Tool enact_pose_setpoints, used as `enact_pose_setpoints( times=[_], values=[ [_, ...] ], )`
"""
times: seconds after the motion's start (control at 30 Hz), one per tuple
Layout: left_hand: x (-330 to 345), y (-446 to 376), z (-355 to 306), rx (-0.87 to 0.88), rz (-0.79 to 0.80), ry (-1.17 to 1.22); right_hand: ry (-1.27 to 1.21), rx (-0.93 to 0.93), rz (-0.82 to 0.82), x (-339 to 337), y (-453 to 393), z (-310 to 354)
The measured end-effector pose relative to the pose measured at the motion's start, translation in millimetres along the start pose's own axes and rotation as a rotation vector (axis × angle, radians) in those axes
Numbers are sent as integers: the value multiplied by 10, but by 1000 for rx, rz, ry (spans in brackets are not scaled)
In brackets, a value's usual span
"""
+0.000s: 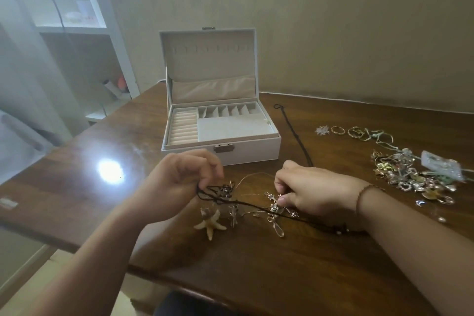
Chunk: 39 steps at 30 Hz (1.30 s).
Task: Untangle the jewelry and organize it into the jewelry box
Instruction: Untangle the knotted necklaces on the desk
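A white jewelry box (pixel 252 149) stands open on the wooden table (pixel 256 277), its lid upright and its grey compartments bare. In front of it lies a tangle of black cord (pixel 246 204) with silver charms and a thin gold chain. My left hand (pixel 177 185) pinches the cord's left end, lifted a little off the table. My right hand (pixel 315 192) pinches a small silver charm (pixel 273 206) of the tangle. A starfish pendant (pixel 210 223) and a gold loop pendant (pixel 278 229) hang from the tangle onto the table.
A heap of mixed jewelry (pixel 415 177) lies at the right, with gold rings (pixel 346 131) and a pale flower piece (pixel 322 130) behind it. A black cord (pixel 295 131) runs beside the box. A white shelf unit (pixel 84 28) stands at the back left. The table's front edge is close.
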<state>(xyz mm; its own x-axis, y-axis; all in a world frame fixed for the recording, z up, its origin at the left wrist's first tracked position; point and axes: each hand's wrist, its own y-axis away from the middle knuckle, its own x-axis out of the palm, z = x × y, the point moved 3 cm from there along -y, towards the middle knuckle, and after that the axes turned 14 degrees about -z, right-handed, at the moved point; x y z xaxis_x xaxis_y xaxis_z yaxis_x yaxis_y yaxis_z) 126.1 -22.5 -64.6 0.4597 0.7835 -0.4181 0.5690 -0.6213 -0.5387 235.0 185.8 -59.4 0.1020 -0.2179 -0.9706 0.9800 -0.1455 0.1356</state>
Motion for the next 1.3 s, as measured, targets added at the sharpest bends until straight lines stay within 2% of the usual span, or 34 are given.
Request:
enact_pose_setpoints(
  times=[0.17, 0.4, 0.53, 0.77, 0.9, 1.07, 1.17, 1.3],
  values=[
    [58, -23, 13, -61, 34, -54, -171, 1, -149, -65, 27, -28],
    [217, -55, 76, -132, -25, -27, -600, -64, -575, -534, 206, 51],
    [260, -67, 59, -107, -21, -1, -560, 8, -786, -733, 217, -80],
    [120, -29, 142, -146, 41, -2, -528, 156, -862, -747, 304, -449],
    [32, 16, 180, -155, 118, -23, -539, 231, -790, -628, 389, -668],
    [-167, 85, 252, -112, 163, -173, -387, 420, -727, -414, 505, -1019],
    [-274, 124, 319, -120, 130, -213, -578, 493, -710, -301, 582, -1201],
    [-353, 109, 333, -91, 45, -296, -867, 485, -819, -233, 673, -1239]
  ],
)
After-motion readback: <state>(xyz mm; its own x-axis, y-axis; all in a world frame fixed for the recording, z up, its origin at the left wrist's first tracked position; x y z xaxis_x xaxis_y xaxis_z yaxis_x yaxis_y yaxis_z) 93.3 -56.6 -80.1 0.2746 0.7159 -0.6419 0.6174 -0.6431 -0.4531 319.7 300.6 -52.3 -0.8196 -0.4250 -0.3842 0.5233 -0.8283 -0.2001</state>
